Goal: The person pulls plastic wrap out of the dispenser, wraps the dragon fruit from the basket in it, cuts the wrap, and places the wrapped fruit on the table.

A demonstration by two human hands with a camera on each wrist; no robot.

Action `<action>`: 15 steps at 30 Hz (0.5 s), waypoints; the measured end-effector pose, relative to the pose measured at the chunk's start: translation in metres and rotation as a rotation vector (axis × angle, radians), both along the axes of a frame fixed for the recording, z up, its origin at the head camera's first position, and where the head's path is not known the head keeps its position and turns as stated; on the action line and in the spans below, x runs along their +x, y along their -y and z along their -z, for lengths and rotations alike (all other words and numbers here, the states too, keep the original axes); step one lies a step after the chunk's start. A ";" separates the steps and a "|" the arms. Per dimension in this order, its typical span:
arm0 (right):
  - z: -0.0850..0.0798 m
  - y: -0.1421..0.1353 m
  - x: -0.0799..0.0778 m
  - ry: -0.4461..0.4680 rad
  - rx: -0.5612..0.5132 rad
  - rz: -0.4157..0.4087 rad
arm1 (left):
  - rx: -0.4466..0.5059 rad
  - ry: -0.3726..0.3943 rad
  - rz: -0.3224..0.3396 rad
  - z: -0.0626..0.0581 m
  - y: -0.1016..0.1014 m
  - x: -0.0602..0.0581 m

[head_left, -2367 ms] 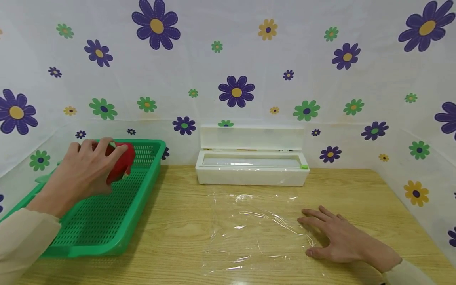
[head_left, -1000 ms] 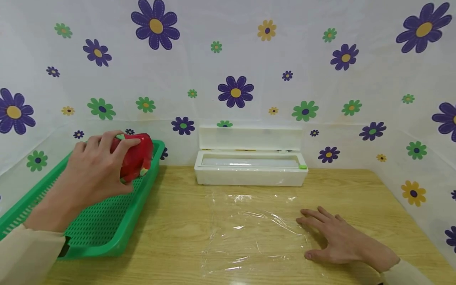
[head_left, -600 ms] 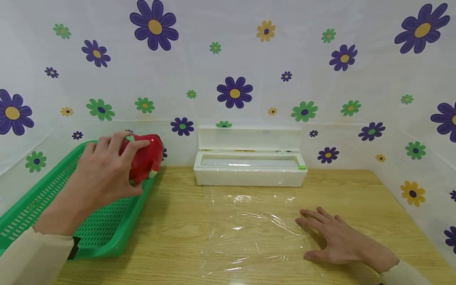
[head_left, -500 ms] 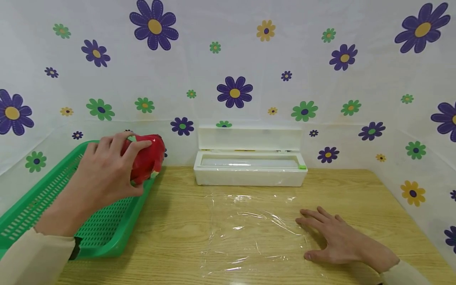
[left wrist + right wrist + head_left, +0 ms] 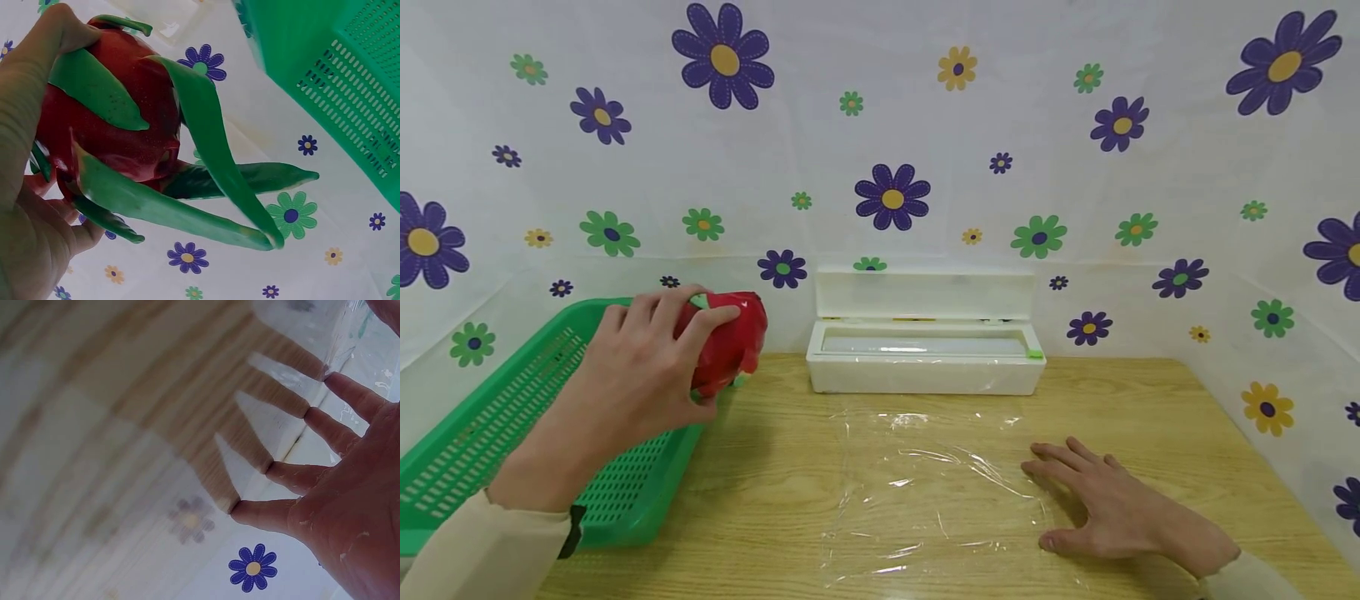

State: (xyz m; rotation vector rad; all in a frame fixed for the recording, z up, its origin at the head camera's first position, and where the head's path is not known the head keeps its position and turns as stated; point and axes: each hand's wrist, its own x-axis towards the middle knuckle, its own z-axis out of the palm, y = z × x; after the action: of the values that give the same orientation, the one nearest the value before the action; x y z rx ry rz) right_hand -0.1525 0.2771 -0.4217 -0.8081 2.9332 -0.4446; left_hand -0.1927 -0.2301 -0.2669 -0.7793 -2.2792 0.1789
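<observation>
My left hand (image 5: 632, 371) grips a red dragon fruit (image 5: 733, 340) in the air, just past the right side of the green basket. Thumb and fingers spread round its body, and the long green scales (image 5: 209, 131) stick out in the left wrist view. A sheet of clear plastic wrap (image 5: 925, 500), creased and shiny, lies flat on the wooden table (image 5: 767, 483). At its right edge my right hand (image 5: 1112, 508) rests with fingers straight and spread. In the right wrist view its fingertips (image 5: 306, 411) touch the tabletop, where they are mirrored.
A white wrap dispenser box (image 5: 925, 377) stands at the back middle, lid (image 5: 925, 296) raised, a roll inside and a light green slider (image 5: 1035, 354) at its right end. The perforated green basket (image 5: 679, 467) occupies the left. Flowered white cloth (image 5: 962, 125) encloses the table.
My left hand has carried the dragon fruit rightward from over the basket, past its right rim. The right hand and the wrap have stayed put; the head view has shifted slightly.
</observation>
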 end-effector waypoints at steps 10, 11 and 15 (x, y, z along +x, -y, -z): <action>0.000 -0.001 0.000 0.002 -0.004 -0.010 | 0.000 -0.013 0.029 -0.007 -0.015 0.007; 0.000 -0.001 0.000 0.001 -0.004 -0.011 | 0.001 -0.009 0.031 -0.008 -0.017 0.008; 0.000 -0.001 -0.001 -0.003 -0.007 -0.010 | 0.013 0.008 0.043 -0.012 -0.027 0.012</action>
State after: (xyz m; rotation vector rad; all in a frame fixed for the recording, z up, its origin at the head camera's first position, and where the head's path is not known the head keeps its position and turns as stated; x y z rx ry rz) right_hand -0.1531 0.2785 -0.4214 -0.8248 2.9309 -0.4535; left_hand -0.1803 -0.2032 -0.2550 -0.8225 -2.2666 0.1415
